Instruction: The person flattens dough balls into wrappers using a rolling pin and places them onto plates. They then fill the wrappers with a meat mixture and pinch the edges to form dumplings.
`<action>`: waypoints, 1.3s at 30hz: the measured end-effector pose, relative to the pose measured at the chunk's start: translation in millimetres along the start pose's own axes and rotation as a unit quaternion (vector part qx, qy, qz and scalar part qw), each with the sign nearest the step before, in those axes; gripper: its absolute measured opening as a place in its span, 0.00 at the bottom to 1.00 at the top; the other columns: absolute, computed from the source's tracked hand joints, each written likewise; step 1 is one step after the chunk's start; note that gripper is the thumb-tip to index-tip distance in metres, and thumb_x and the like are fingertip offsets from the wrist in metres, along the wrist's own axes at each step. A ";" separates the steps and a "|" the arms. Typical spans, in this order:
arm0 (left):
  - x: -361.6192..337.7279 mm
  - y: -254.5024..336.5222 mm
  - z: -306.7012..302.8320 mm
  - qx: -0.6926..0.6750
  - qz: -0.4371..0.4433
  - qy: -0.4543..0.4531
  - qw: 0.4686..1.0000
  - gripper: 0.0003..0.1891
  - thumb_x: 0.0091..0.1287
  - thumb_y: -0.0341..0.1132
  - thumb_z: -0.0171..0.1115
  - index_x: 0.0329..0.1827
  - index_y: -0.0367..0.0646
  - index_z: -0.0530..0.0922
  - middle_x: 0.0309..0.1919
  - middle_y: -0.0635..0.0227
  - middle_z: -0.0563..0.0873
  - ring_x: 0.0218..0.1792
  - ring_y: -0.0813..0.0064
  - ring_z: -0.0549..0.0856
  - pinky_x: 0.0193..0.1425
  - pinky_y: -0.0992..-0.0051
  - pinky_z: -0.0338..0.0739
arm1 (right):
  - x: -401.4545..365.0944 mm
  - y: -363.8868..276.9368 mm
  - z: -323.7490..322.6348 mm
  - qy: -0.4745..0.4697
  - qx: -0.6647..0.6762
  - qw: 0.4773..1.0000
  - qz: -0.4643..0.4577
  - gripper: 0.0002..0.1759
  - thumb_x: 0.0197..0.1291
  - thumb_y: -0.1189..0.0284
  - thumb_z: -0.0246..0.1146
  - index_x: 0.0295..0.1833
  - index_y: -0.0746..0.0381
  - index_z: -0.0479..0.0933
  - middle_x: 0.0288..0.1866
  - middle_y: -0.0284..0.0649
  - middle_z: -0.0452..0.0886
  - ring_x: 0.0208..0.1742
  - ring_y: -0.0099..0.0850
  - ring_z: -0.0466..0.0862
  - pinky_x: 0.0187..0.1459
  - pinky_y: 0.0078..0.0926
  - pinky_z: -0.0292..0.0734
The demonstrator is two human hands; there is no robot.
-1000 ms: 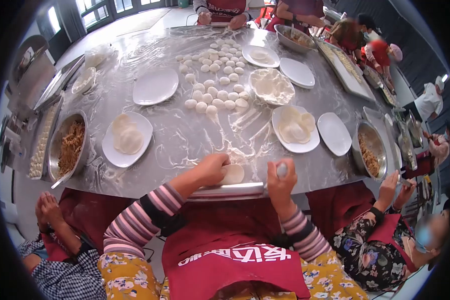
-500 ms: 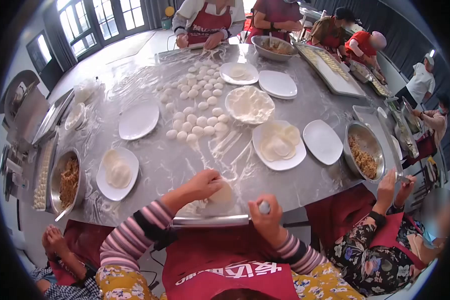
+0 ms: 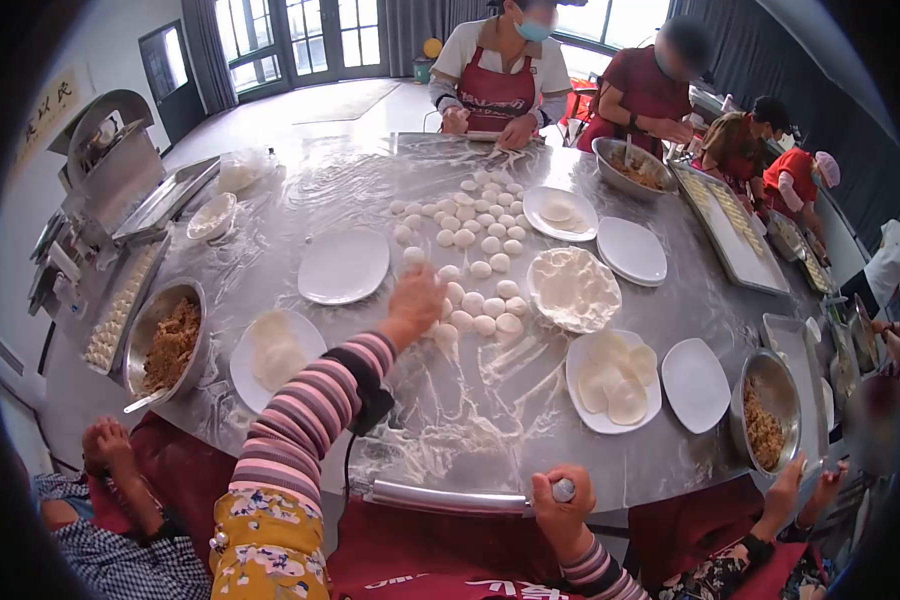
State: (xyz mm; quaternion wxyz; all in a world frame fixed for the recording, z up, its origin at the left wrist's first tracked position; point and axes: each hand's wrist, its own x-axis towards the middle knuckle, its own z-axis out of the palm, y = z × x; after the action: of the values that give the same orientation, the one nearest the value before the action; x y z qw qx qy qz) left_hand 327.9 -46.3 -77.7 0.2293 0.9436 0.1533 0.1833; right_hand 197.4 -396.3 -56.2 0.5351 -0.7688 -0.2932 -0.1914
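Observation:
My left hand (image 3: 415, 303) reaches out over the steel table to the near left edge of the dough balls (image 3: 484, 325). Its fingers are blurred, and what they hold, if anything, cannot be made out. Down at the near table edge, my right hand (image 3: 564, 505) is closed round the end handle of a metal rolling pin (image 3: 450, 497). The pin lies along the edge with its left end free. Floured tabletop shows just beyond it. A plate of flour (image 3: 574, 290) stands right of the balls, and a plate of flat dough rounds (image 3: 613, 382) is nearer.
Another plate of rounds (image 3: 278, 360) and a filling bowl (image 3: 167, 340) are at left. An empty plate (image 3: 344, 266) lies behind them. At right are an empty plate (image 3: 696, 386) and a filling bowl (image 3: 767, 412). Co-workers stand opposite and on both sides.
The view has shifted, so the table appears lower and further right. My left hand has left the dough round by the pin and moved forward to the dough balls. That round no longer lies there.

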 end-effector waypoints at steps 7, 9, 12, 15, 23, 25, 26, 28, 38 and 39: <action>39.6 -20.9 30.7 0.067 -0.018 0.020 0.997 0.30 0.61 0.50 0.54 0.59 0.34 0.70 0.62 0.43 0.67 0.64 0.49 0.64 0.70 0.61 0.56 | 5.1 5.1 4.9 -0.022 0.018 0.999 0.038 0.14 0.48 0.77 0.71 0.34 0.61 0.70 0.25 0.41 0.77 0.21 0.34 0.77 0.24 0.25 0.72; 19.1 4.4 19.5 0.039 0.071 -0.007 0.997 0.26 0.60 0.46 0.58 0.55 0.36 0.73 0.57 0.45 0.71 0.62 0.50 0.67 0.66 0.61 0.61 | 5.2 5.6 4.8 -0.025 0.039 0.997 0.058 0.14 0.48 0.77 0.70 0.34 0.62 0.69 0.24 0.41 0.77 0.21 0.33 0.77 0.24 0.24 0.71; -1.7 36.3 -3.0 0.044 0.059 -0.107 0.992 0.23 0.59 0.44 0.61 0.52 0.38 0.74 0.51 0.47 0.74 0.57 0.53 0.71 0.62 0.61 0.65 | 3.3 6.4 5.5 -0.031 0.063 0.994 0.080 0.14 0.50 0.78 0.69 0.35 0.63 0.69 0.22 0.42 0.77 0.20 0.31 0.76 0.24 0.23 0.71; 28.3 48.7 -4.5 0.009 0.135 -0.126 0.983 0.24 0.60 0.46 0.60 0.55 0.42 0.72 0.52 0.50 0.74 0.55 0.55 0.73 0.60 0.60 0.66 | 5.6 7.8 6.2 -0.041 0.060 0.995 0.069 0.15 0.50 0.79 0.69 0.36 0.63 0.68 0.21 0.41 0.76 0.19 0.31 0.76 0.23 0.24 0.71; 2.0 79.6 34.4 0.067 0.287 -0.271 0.916 0.28 0.65 0.57 0.49 0.66 0.59 0.66 0.71 0.60 0.57 0.70 0.44 0.55 0.65 0.37 0.52 | 3.6 10.7 5.4 -0.049 0.028 0.997 0.056 0.12 0.54 0.79 0.65 0.37 0.63 0.66 0.22 0.39 0.74 0.19 0.27 0.74 0.22 0.22 0.70; -28.0 81.2 20.9 0.078 0.307 -0.291 0.903 0.26 0.65 0.55 0.49 0.66 0.59 0.67 0.70 0.60 0.58 0.70 0.44 0.55 0.65 0.38 0.52 | 2.8 11.1 5.8 -0.035 -0.005 0.999 0.007 0.10 0.57 0.80 0.62 0.37 0.63 0.65 0.22 0.37 0.71 0.19 0.21 0.71 0.20 0.19 0.68; -43.9 81.6 10.8 0.087 0.328 -0.307 0.889 0.25 0.66 0.53 0.49 0.65 0.59 0.67 0.70 0.59 0.59 0.70 0.45 0.55 0.65 0.39 0.53 | 1.8 11.5 5.9 -0.039 0.000 0.999 0.014 0.10 0.57 0.80 0.62 0.37 0.63 0.65 0.22 0.37 0.71 0.19 0.21 0.71 0.20 0.19 0.68; -71.6 77.5 -9.8 0.083 0.321 -0.325 0.886 0.24 0.66 0.49 0.52 0.64 0.59 0.68 0.69 0.59 0.60 0.70 0.45 0.54 0.65 0.37 0.53 | -0.2 12.8 6.8 -0.025 0.006 1.000 0.016 0.09 0.58 0.80 0.62 0.36 0.63 0.66 0.23 0.36 0.72 0.18 0.20 0.71 0.19 0.18 0.67; -178.9 45.4 -70.5 -0.052 0.185 -0.487 0.852 0.05 0.58 0.33 0.58 0.34 0.43 0.78 0.27 0.59 0.80 0.32 0.56 0.80 0.37 0.63 0.74 | 0.0 8.3 8.2 0.010 0.000 1.000 -0.008 0.10 0.58 0.81 0.62 0.34 0.62 0.66 0.25 0.32 0.70 0.18 0.18 0.72 0.18 0.16 0.66; -181.9 45.4 -55.5 -0.051 0.189 -0.484 0.853 0.05 0.58 0.33 0.58 0.34 0.43 0.78 0.27 0.59 0.80 0.32 0.56 0.80 0.37 0.63 0.74 | -1.9 10.9 8.9 0.013 -0.001 1.000 -0.013 0.10 0.58 0.81 0.62 0.34 0.62 0.66 0.25 0.32 0.70 0.18 0.18 0.72 0.18 0.16 0.66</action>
State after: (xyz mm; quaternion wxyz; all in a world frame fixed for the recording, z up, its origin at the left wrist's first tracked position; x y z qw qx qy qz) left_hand 152.9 -131.8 -59.7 0.2829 0.9109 -0.1679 -0.2490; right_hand 203.0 -391.3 -68.2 0.5356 -0.7630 -0.2958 -0.2083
